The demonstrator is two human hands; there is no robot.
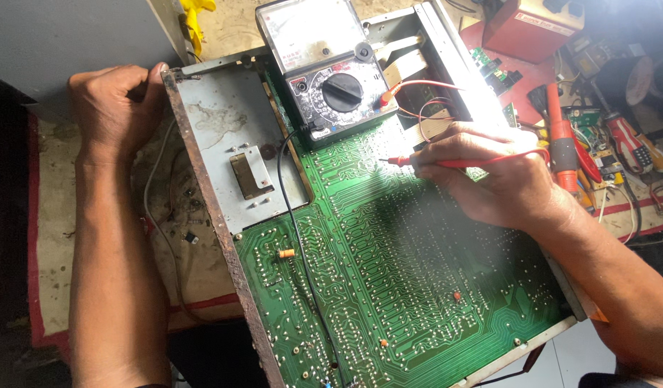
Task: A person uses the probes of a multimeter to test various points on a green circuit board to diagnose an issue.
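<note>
We see two bare hands at work over one large green circuit board [403, 280], which lies solder side up in a rusty metal chassis [216, 215] at the middle of the bench. The right hand [489, 176] has its fingers closed around one red test probe [446, 162], held like a pen, its metal tip touching the board's traces just below the meter. The left hand [116, 100] grips the chassis at its upper left corner, fingers curled over the rim and thumb pressed on the edge. One analog multimeter [324, 68] rests on the upper part of the board, its pale dial face tilted away and one black selector knob at its centre. Two leads run from it: one red wire [425, 86] looping toward the right hand, and one black wire [302, 244] trailing down across the board to the lower edge. One orange resistor [286, 253] sits near the board's left side. To the right, well apart from the board, lie one red box [532, 29] and a clutter of red-handled tools [561, 144].
</note>
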